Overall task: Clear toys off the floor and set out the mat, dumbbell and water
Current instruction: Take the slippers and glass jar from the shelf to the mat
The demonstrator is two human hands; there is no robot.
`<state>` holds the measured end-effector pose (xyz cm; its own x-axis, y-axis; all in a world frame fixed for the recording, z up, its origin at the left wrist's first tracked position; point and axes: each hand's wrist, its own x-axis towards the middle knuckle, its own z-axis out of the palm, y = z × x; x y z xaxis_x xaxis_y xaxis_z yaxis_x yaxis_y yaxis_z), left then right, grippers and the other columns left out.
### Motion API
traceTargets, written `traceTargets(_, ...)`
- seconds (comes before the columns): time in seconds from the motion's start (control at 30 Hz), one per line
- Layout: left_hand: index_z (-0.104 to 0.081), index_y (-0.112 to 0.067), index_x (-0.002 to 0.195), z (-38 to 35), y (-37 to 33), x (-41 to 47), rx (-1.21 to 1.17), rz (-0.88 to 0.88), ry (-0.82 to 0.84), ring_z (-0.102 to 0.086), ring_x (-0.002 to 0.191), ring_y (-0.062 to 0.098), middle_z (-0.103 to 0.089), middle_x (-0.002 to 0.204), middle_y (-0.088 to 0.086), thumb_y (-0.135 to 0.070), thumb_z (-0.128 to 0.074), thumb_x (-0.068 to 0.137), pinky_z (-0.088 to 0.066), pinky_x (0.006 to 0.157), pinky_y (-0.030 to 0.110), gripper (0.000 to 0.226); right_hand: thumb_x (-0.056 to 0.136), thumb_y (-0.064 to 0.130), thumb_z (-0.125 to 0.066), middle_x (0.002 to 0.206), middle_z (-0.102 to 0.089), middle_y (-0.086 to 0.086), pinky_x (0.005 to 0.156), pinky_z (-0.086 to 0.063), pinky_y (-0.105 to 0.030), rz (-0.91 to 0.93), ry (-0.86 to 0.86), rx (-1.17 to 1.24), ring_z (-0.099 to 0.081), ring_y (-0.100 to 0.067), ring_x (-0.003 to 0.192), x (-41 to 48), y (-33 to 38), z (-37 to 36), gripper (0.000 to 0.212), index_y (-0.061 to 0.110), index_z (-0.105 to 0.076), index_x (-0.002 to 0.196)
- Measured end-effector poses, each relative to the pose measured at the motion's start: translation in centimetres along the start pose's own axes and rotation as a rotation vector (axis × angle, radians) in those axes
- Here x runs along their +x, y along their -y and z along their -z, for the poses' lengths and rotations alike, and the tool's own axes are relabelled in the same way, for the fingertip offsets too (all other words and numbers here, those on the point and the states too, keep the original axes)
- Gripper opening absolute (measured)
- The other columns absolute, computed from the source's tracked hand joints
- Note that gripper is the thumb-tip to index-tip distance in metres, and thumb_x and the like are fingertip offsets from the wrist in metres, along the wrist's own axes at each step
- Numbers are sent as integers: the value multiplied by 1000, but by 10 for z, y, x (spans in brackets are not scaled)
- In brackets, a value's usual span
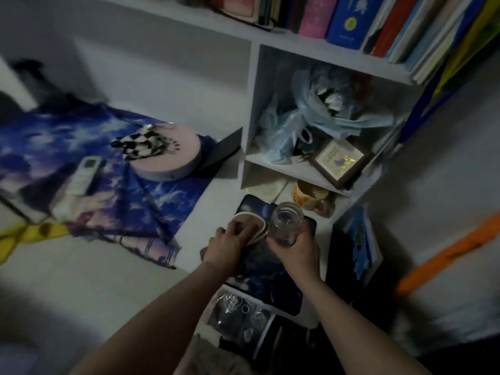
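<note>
I am seeing my right hand point(296, 249) wrapping its fingers point(273, 240) around the base of the clear glass jar point(285, 221), which is standing upright above them, while my left hand point(227, 243) is pressing curled fingers onto the white lid point(255, 226) just beside the jar.

Glass, cloth and painted shelf surfaces in dim light

The jar point(285, 224) looks like clear, smooth glass. The sky-print cloth point(89, 169) is soft, matt and wrinkled. The white shelf point(295, 169) has a smooth matt finish; the picture frame point(341, 163) looks like dark wood.
</note>
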<state>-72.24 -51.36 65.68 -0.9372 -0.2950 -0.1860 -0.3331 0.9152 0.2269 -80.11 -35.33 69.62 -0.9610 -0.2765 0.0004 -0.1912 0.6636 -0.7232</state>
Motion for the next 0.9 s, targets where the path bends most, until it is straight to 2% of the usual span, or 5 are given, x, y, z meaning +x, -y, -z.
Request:
traceTargets(0.2, -26, -45, 136, 26, 52, -95, -40, 174, -261, -58, 86, 45, -48, 135, 18, -29, -69, 75, -54, 72, 46, 76, 61, 51, -79, 122, -62, -8, 89, -50, -35, 298, 263, -48, -58, -28, 112, -17, 61, -20, 81, 19, -46, 128)
traceTargets(0.5, -34, -43, 137, 42, 141, -325, 19, 576, -419, -56, 79, 43, -49, 134, 18, -27, -64, 76, -55, 66, 49, 70, 59, 51, -80, 108, -68, -4, 80, -49, -32, 704, 607, 16, -64, -26, 100, -153, 161, -103, 66, 20, -51, 110)
traceTargets(0.63, -38, -39, 139, 29, 161, -449, 72, 743, -478, -58, 89, 43, -50, 134, 18, -27, -63, 78, -54, 73, 48, 67, 58, 58, -75, 113, -65, -7, 84, -50, -35, 916, 741, 4, -63, -27, 103, -246, 196, -136, 80, 13, -51, 120)
traceTargets(0.77, -29, -42, 142, -1, 161, -582, 91, 886, -429, -53, 106, 42, -38, 144, 11, -26, -62, 84, -51, 82, 51, 69, 59, 49, -80, 80, -61, 8, 66, -45, -31, 1027, 859, 19, -65, -25, 82, -359, 227, -157, 63, 19, -50, 106)
traceTargets(0.9, -26, -41, 145, -25, 156, -721, 142, 998, -410, -49, 116, 42, -34, 150, 13, -20, -63, 86, -48, 90, 52, 72, 61, 49, -80, 86, -65, 4, 62, -39, -27, 1098, 965, 61, -65, -25, 83, -492, 249, -170, 62, 23, -47, 105)
